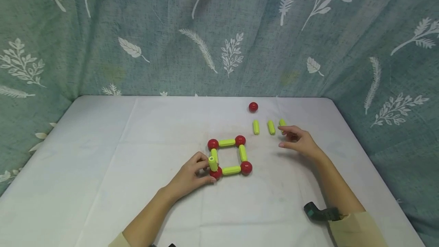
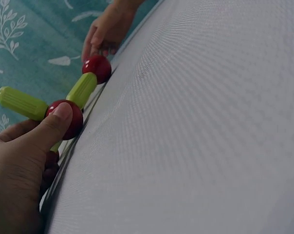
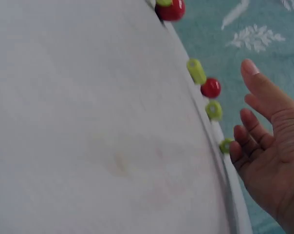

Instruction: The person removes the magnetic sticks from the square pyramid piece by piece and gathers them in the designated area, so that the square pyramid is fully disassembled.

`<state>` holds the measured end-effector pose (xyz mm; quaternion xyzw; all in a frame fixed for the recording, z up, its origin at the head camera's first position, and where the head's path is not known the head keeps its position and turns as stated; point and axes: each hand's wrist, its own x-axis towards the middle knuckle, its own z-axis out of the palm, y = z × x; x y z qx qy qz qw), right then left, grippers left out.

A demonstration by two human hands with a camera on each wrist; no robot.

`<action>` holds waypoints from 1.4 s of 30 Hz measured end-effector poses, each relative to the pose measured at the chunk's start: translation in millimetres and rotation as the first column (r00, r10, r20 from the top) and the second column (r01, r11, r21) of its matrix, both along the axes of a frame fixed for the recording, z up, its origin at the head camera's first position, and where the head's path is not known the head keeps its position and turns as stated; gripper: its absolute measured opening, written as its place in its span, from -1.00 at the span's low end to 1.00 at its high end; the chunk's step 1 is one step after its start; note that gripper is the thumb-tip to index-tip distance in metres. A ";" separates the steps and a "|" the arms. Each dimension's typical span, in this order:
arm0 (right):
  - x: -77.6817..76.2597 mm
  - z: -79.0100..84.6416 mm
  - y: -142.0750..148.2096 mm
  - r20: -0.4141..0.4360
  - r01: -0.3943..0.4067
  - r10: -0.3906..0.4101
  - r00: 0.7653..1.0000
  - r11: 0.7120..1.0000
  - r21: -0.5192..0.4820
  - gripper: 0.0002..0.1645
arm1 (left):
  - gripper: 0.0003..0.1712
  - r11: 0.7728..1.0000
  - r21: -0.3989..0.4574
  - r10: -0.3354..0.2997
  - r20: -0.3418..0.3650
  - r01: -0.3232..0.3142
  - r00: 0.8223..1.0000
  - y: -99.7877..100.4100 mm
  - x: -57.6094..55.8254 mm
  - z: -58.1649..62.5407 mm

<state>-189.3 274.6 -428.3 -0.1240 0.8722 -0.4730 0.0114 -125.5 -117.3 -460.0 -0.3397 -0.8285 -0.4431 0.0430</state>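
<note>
A square of yellow-green rods joined by red balls lies flat on the table. At its near left corner, my left hand pinches the red ball between thumb and fingers. One rod stands up from that ball. My right hand is over the table to the right, holding nothing, its fingers apart and loosely bent. Close to its fingertips is the rightmost loose rod, partly covered by them in the head view. Two more loose rods, a middle one and a left one, lie beside it.
A single red ball sits near the table's back edge, behind the loose rods. White cloth covers the table. A green leaf-patterned curtain hangs behind it and along both sides.
</note>
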 end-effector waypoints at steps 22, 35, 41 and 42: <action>39.7 -18.9 -102.5 -0.034 -0.259 0.257 0.966 0.961 -0.095 -0.53 | -0.67 0.997 -0.050 -0.064 -0.330 0.051 0.942 -0.5 -4.8 -2.3; 41.8 -18.6 -97.4 -0.027 -0.279 0.278 0.960 0.957 -0.073 -0.57 | -0.20 0.982 0.022 0.186 0.103 -0.189 0.977 1.1 -1.8 1.3; 46.1 -16.4 -98.8 -0.118 -0.182 0.168 0.979 0.976 -0.120 -0.60 | -0.44 0.979 0.039 0.198 0.056 -0.200 0.979 1.9 -1.5 0.5; 46.9 -15.5 -99.4 -0.144 -0.174 0.155 0.977 0.976 -0.131 -0.61 | -0.46 0.978 0.043 0.201 0.039 -0.202 0.979 2.0 -1.5 0.1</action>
